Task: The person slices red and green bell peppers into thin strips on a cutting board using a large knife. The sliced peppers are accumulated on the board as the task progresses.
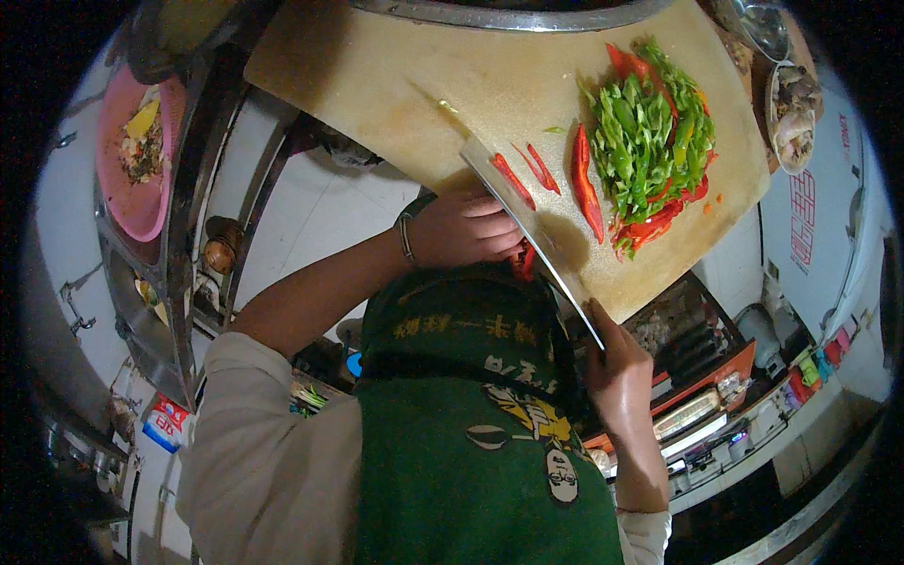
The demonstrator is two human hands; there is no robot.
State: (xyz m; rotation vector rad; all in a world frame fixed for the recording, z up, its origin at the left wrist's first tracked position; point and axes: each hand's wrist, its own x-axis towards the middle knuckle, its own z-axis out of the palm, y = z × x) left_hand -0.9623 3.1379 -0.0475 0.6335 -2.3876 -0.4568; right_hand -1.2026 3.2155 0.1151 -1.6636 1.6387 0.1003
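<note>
My right hand [621, 364] grips the handle end of a broad kitchen knife [545, 256], its blade slanting across the near edge of a worn yellowish cutting board [367, 92]. Beside the blade, the bent fingers of my left hand [473, 229] hold down red chili pepper [524, 263], mostly hidden by hand and blade. Past the blade lie thin red pepper strips [513, 181] and a longer red pepper piece [587, 187]. To their right is a heap of sliced green peppers [646, 141] with red pieces along its edges.
A metal rim [515, 18] crosses the board's far edge. At the left, a pink basin [134, 205] holds food scraps. A plate of what looks like meat [794, 120] stands right of the board, near a white appliance lid [805, 233]. My green apron [438, 452] touches the near side.
</note>
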